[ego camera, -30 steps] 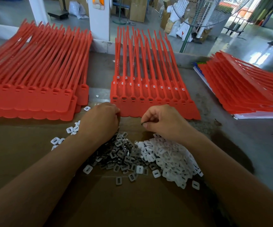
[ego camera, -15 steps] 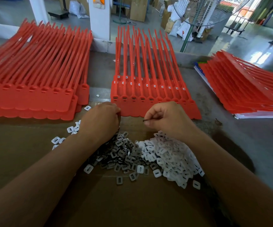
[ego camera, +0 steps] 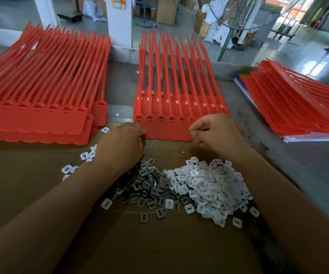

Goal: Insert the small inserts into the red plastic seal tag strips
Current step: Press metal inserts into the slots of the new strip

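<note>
The middle sheet of red seal tag strips (ego camera: 165, 131) lies in front of me, with small inserts seated in several of its lock heads. My left hand (ego camera: 120, 144) rests curled at the sheet's near left corner; its fingers are hidden, so I cannot tell what they hold. My right hand (ego camera: 217, 133) hovers over the sheet's near right edge. Its thumb and forefinger pinch together on what looks like a small insert, barely visible. Below the hands lie a pile of grey metal inserts (ego camera: 149, 186) and a pile of white plastic inserts (ego camera: 209, 186).
A stack of red strips (ego camera: 41, 115) sits at the left and another stack (ego camera: 298, 107) at the right on papers. Brown cardboard (ego camera: 159, 244) covers the near table. A few loose white inserts (ego camera: 68, 169) lie left of my forearm. The table's far edge borders a factory floor.
My right hand has lifted from above the white pile and moved forward over the near edge of the middle red sheet. My left hand has stayed at the sheet's corner.
</note>
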`<state>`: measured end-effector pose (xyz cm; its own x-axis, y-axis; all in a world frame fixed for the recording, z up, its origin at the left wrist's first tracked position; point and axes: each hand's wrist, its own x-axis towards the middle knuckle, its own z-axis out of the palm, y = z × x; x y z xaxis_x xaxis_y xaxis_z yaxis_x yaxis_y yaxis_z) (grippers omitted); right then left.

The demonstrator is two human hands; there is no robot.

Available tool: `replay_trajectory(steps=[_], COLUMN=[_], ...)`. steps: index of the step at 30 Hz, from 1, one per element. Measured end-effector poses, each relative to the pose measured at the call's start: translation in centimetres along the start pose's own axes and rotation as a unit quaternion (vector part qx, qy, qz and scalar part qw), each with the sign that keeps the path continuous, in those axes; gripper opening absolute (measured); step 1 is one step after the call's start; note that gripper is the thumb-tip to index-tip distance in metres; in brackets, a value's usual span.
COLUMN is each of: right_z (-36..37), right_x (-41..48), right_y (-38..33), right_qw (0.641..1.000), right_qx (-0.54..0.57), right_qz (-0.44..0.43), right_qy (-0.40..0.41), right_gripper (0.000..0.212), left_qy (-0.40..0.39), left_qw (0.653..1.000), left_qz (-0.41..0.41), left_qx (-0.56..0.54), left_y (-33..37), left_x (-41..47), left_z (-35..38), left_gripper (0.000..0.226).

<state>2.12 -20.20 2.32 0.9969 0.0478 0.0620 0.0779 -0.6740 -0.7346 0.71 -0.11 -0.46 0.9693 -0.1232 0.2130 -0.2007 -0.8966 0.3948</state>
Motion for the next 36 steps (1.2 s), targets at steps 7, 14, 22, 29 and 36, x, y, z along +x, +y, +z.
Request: replay_trajectory(steps=[7, 14, 22, 29, 36], right_z=[-0.9, -0.3, 0.5, 0.7, 0.8], right_x=[2.8, 4.9, 5.5, 5.4, 5.7], right_y=[0.4, 1.2, 1.9, 1.8, 2.0], right_qw=[0.995, 0.995, 0.995, 0.995, 0.994], right_qx=[0.041, -0.037, -0.045, -0.046, -0.071], right_qz=[0.072, 0.045, 0.055, 0.066, 0.064], right_qy=[0.06, 0.075, 0.067, 0.055, 0.045], right_gripper=[0.018, 0.011, 0.015, 0.016, 0.015], left_qy=[0.001, 0.002, 0.003, 0.002, 0.004], left_qw=[1.0, 1.0, 1.0, 1.0, 1.0], left_qz=[-0.003, -0.002, 0.001, -0.002, -0.002], left_qx=[-0.003, 0.001, 0.001, -0.002, -0.002], left_y=[-0.1, -0.2, -0.2, -0.1, -0.1], left_x=[0.0, 0.0, 0.1, 0.1, 0.2], left_z=[0.1, 0.0, -0.1, -0.1, 0.1], left_gripper=[0.03, 0.03, 0.029, 0.029, 0.029])
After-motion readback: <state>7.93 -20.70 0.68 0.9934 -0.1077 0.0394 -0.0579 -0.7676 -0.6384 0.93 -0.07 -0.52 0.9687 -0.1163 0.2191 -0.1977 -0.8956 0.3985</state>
